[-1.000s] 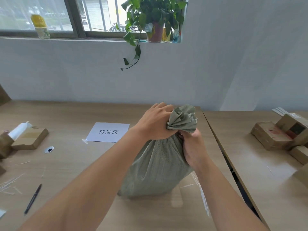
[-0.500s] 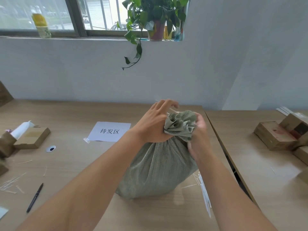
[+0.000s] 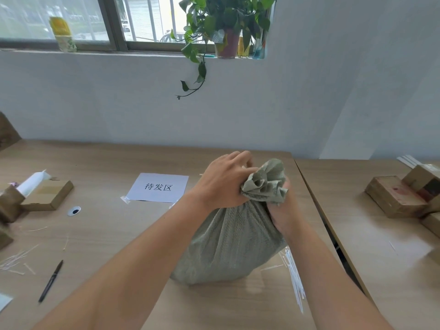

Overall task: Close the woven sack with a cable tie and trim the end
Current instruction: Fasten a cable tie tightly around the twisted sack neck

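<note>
A grey-green woven sack (image 3: 228, 244) stands upright on the wooden table (image 3: 114, 234), its mouth bunched into a ruffled top. My left hand (image 3: 223, 184) wraps the gathered neck from the left, fingers curled over the far side. My right hand (image 3: 281, 210) grips the neck from the right, just under the ruffle. A bundle of white cable ties (image 3: 294, 277) lies flat on the table beside the sack's right foot. Whether a tie is around the neck I cannot tell; my hands cover it.
A printed paper sheet (image 3: 158, 187) lies behind the sack. A black pen (image 3: 51, 281), cut tie scraps (image 3: 14, 259) and a cardboard box (image 3: 47, 195) sit at the left. More cardboard boxes (image 3: 397, 195) rest on the adjoining right table. A potted plant (image 3: 226, 27) stands on the windowsill.
My right hand slid from below the neck up around the ruffle, then back down onto the neck's right side. My left hand's fingers lifted briefly and closed again.
</note>
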